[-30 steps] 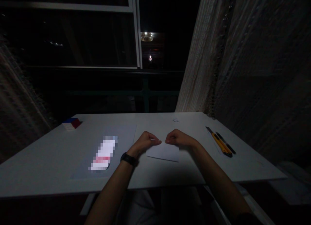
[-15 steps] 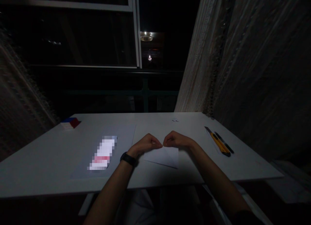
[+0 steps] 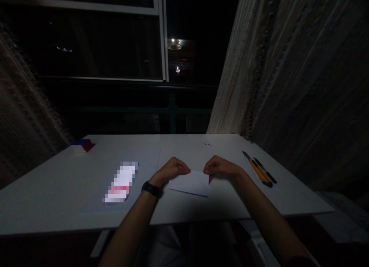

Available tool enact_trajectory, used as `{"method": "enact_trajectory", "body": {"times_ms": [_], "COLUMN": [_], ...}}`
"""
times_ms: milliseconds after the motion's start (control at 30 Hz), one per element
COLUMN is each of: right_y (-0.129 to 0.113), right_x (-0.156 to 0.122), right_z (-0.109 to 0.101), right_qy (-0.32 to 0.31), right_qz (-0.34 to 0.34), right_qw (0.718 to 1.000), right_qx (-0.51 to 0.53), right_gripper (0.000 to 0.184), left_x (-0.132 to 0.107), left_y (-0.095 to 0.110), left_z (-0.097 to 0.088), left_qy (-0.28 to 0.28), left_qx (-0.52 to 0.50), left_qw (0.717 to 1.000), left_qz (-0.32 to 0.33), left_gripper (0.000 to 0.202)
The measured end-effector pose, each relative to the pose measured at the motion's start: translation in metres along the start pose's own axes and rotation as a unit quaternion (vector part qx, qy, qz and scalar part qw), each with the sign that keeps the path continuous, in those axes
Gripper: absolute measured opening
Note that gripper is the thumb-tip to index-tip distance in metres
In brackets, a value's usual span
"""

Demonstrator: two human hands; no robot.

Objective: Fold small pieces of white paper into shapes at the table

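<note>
A small white sheet of paper (image 3: 188, 184), which looks folded, is held between my hands just above the table. My left hand (image 3: 174, 167) pinches its far edge near the middle, fingers closed. At the far right corner, my right hand (image 3: 219, 166) has thumb and fingertips pressed together on the paper. A dark band (image 3: 151, 189) circles my left wrist. The underside of the paper and some of the fingers are hidden.
On the white table (image 3: 57, 186) lie a phone-like bright pixelated rectangle (image 3: 121, 181) over a larger paper sheet (image 3: 150, 163), a coloured cube (image 3: 82, 146), a yellow utility knife (image 3: 258, 171), a black pen (image 3: 265, 170) and small scraps (image 3: 207, 143). Curtains (image 3: 230, 74) flank the window.
My right hand has slid right along the paper's far edge to its corner, away from my left hand. The left hand and the paper have shifted slightly left.
</note>
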State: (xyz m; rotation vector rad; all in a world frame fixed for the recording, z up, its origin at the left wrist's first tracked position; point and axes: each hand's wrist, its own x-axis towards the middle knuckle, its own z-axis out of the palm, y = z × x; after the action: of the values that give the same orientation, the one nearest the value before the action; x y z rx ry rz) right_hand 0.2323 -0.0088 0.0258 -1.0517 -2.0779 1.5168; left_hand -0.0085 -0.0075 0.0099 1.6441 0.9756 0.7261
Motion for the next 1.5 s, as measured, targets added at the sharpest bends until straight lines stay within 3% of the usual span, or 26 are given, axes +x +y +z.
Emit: {"method": "enact_trajectory", "body": {"times_ms": [100,200,300,400,467,600,967,1233,1367,1500], "right_y": [0.008,0.010,0.004,-0.002,-0.002,0.002,0.000,-0.002,-0.004,-0.007], "right_x": [-0.019,-0.026,-0.014,0.011,0.026,0.034,0.013,-0.012,-0.025,-0.015], "right_z": [-0.011,-0.017,-0.009,0.010,0.020,0.023,0.002,-0.018,-0.028,-0.024], "right_qy": [-0.024,0.063,0.171,0.151,0.181,0.241,0.212,0.248,0.272,0.232], "right_qz": [0.029,0.010,-0.052,-0.058,-0.041,-0.040,-0.043,-0.009,0.002,-0.010], "right_qw": [0.997,0.995,0.980,0.986,0.983,0.969,0.976,0.969,0.962,0.973], "right_qx": [0.061,0.074,0.085,0.047,-0.011,-0.032,-0.017,0.016,0.035,0.005], "right_gripper": [0.032,0.034,0.037,0.041,0.035,0.035,0.032,0.030,0.031,0.030], "left_x": [0.001,0.002,0.002,0.001,0.000,-0.002,-0.003,-0.007,-0.002,0.005], "left_y": [-0.002,-0.001,0.001,0.004,0.005,0.008,0.006,0.007,-0.002,-0.003], "left_z": [0.000,0.002,0.005,0.007,0.006,0.004,0.001,-0.004,-0.007,-0.002], "left_qy": [0.011,0.040,0.063,0.068,0.062,0.020,-0.026,-0.104,-0.052,0.037], "left_qx": [-0.001,-0.020,-0.037,-0.032,-0.031,-0.036,-0.023,-0.089,-0.124,-0.171], "left_qw": [1.000,0.999,0.997,0.997,0.998,0.999,0.999,0.991,0.991,0.984], "left_qz": [-0.003,-0.009,-0.010,-0.003,0.001,-0.001,0.005,-0.009,-0.018,0.020], "left_gripper": [0.019,0.022,0.024,0.026,0.026,0.026,0.022,0.029,0.036,0.041]}}
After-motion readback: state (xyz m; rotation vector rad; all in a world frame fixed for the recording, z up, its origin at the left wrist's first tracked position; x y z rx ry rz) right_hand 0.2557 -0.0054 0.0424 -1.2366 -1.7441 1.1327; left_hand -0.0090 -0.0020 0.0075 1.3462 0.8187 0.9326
